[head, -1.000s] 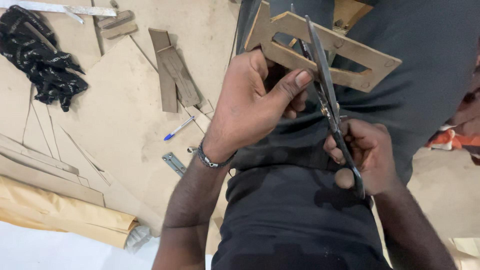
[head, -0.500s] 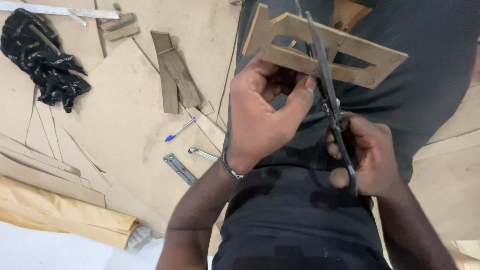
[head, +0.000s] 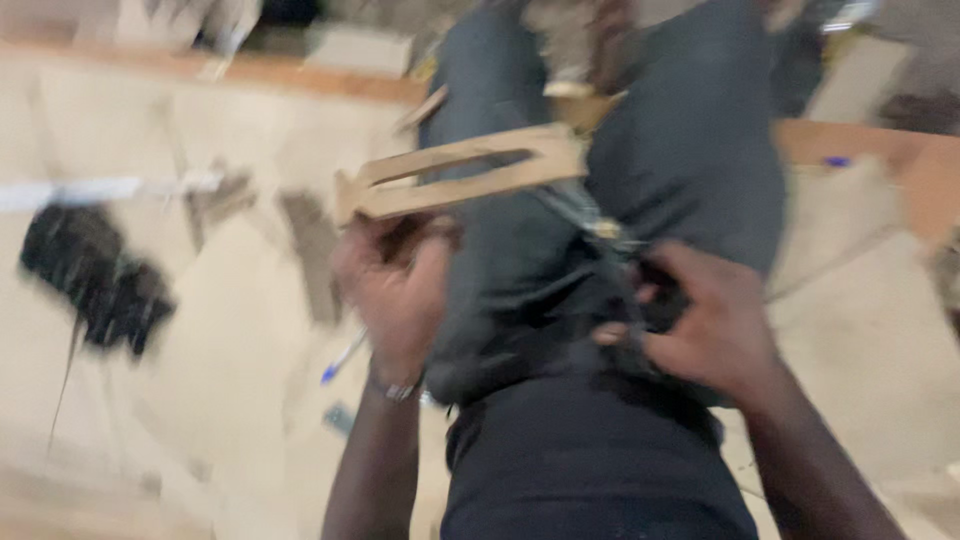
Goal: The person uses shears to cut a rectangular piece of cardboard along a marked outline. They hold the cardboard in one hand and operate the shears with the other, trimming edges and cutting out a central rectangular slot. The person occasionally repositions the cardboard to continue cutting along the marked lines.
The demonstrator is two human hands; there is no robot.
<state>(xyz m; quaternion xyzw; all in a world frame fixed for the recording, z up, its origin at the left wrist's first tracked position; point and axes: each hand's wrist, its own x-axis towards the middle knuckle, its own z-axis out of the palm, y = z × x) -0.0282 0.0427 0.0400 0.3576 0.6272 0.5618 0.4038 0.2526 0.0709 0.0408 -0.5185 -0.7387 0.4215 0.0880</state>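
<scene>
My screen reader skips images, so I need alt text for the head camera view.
Blurred view down at a seated person's lap: the left hand holds a tan cut-out cardboard piece, while the right hand grips black-handled scissors against it. A blue pen and black cloth lie on the floor.

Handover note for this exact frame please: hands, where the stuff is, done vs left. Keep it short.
Frame is motion-blurred.
Left hand: holds the tan slotted cardboard cutout by its lower edge, raised over the lap.
Right hand: closed on the scissors, handles hidden in the fist, blades pointing up at the cutout's right end.
Nearby: blue pen and black cloth on the board surface to the left.
Done: slot is open.
Left: can't tell from blur.
</scene>
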